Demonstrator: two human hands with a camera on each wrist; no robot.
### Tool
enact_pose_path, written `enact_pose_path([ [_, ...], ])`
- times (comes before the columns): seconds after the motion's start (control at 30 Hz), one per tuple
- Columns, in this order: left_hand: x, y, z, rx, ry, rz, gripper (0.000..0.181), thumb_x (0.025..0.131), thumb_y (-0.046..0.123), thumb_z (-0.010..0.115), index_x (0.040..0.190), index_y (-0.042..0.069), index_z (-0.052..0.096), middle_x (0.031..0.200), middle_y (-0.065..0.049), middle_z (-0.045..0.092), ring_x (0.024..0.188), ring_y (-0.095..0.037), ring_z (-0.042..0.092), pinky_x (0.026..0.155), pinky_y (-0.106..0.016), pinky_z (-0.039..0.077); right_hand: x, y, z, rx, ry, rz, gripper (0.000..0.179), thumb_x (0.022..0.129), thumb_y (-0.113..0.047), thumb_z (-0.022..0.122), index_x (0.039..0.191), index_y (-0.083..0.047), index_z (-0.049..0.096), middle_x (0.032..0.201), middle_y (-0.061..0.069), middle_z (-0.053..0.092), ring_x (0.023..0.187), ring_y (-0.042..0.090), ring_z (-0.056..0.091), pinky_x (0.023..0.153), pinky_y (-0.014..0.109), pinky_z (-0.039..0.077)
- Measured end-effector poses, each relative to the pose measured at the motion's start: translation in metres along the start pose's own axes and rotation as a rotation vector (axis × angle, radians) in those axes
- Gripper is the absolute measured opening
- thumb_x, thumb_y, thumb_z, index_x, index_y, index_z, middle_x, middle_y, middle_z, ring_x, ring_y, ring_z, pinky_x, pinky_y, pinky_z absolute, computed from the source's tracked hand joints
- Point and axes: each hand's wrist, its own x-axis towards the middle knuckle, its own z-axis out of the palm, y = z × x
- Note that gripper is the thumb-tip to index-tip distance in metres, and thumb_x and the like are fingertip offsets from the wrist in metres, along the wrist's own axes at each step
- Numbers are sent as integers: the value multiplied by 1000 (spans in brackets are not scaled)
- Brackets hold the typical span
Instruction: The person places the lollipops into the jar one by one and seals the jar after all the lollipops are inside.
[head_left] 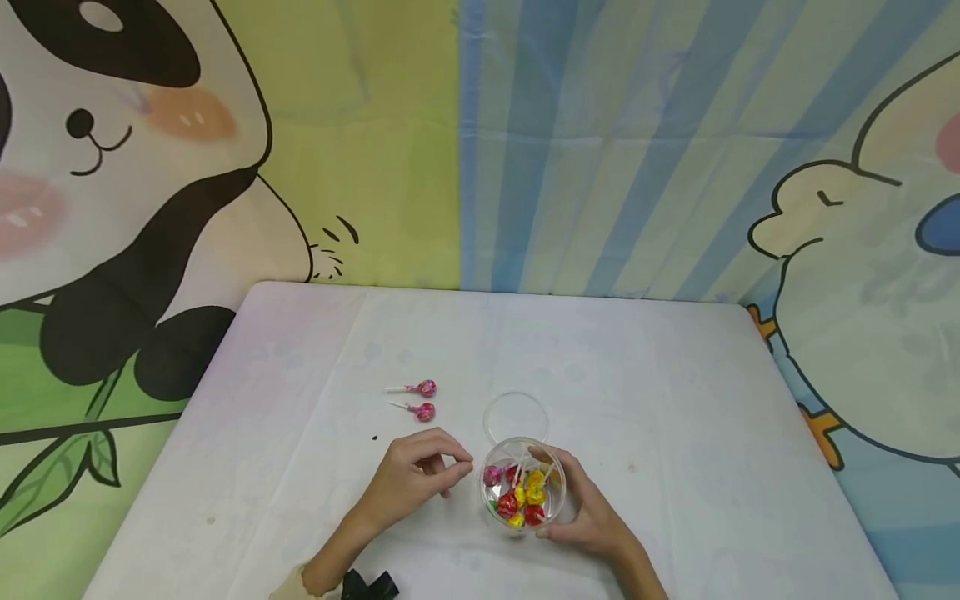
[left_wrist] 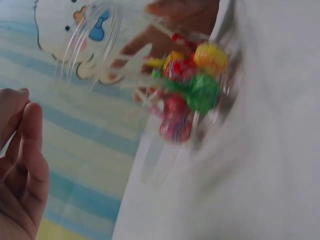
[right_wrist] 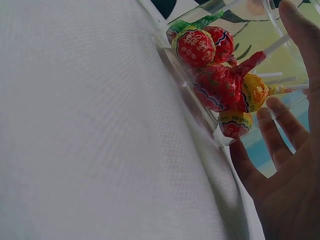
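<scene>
A clear round tub (head_left: 487, 500) holds several wrapped lollipops (head_left: 507, 503) in red, yellow, pink and green, some with white sticks pointing up. My right hand (head_left: 592, 512) grips the tub from its right side, fingers behind and thumb in front. Through the clear wall, the right wrist view shows red and yellow lollipops (right_wrist: 216, 86) beside the fingers. Just left of the tub is my left hand (head_left: 416, 475), its thumb and fingertips close together. Nothing shows between them in the left wrist view, where the hand (left_wrist: 22, 165) is apart from the tub.
Two pink lollipops (head_left: 425, 388) lie side by side on the white tabletop (head_left: 675, 467), left of the tub. A clear ring-shaped lid (head_left: 517, 393) lies behind the tub. A small dark speck (head_left: 375, 437) is near the left hand. Printed curtains stand behind the table.
</scene>
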Motion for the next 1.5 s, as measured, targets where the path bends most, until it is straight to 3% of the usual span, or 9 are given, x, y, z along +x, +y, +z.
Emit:
enact_pose_path([
  [0.1,-3,-10,-18,115,16,-76,16,81,4,76,95,13,72,85,1,67,51,-3,56,46,-14,41,1,-1,0,-2,1,0,97,63,-6,86,143,2,33,147,15,46,139,10,40,114,13,20],
  [0.27,-6,-40,-57,563,83,-155,24,77,13,81,99,17,72,94,4,69,57,3,53,50,-14,42,2,-1,1,-14,2,1,97,63,-8,86,144,1,33,147,15,46,138,11,41,114,13,21],
  [0.33,-5,-51,-71,721,109,-222,26,78,16,81,101,17,72,97,3,68,58,1,51,49,-15,40,2,-1,1,-17,1,5,97,63,-8,87,144,0,33,147,14,46,138,10,40,114,13,21],
  [0.43,-2,-66,-87,815,116,-312,26,81,18,79,106,16,71,100,0,67,60,-3,51,48,-17,38,1,-1,1,-18,4,7,97,63,-8,87,144,-1,33,147,13,46,139,9,40,114,12,20],
  [0.53,1,-77,-94,800,103,-369,24,83,19,76,107,15,72,101,-1,67,63,-6,53,50,-19,39,0,-1,1,-13,1,4,97,63,-7,86,144,1,33,147,14,45,139,10,40,114,12,20],
  [0.73,5,-91,-94,763,49,-476,24,86,24,74,109,17,72,102,-1,71,66,-6,53,53,-20,38,0,-2,1,-18,-2,20,97,64,-8,86,144,0,32,148,13,45,139,11,40,113,13,20],
  [1.1,6,-89,-86,692,30,-486,15,89,23,70,100,15,76,81,3,65,60,-6,48,52,-21,37,0,-1,1,1,-5,16,97,64,-6,86,144,1,32,148,15,44,139,11,40,114,13,20],
  [1.37,4,-89,-85,705,6,-550,19,93,24,66,102,9,72,86,-1,66,68,-12,47,60,-23,38,-1,-1,1,-7,-4,32,97,64,-7,86,144,-1,33,148,14,45,137,11,41,113,13,21],
  [1.5,6,-88,-85,656,17,-582,20,94,23,64,103,7,71,87,-4,67,70,-13,49,60,-24,40,0,-2,1,-4,-5,30,97,64,-7,86,144,0,33,148,15,45,138,12,41,114,13,21],
])
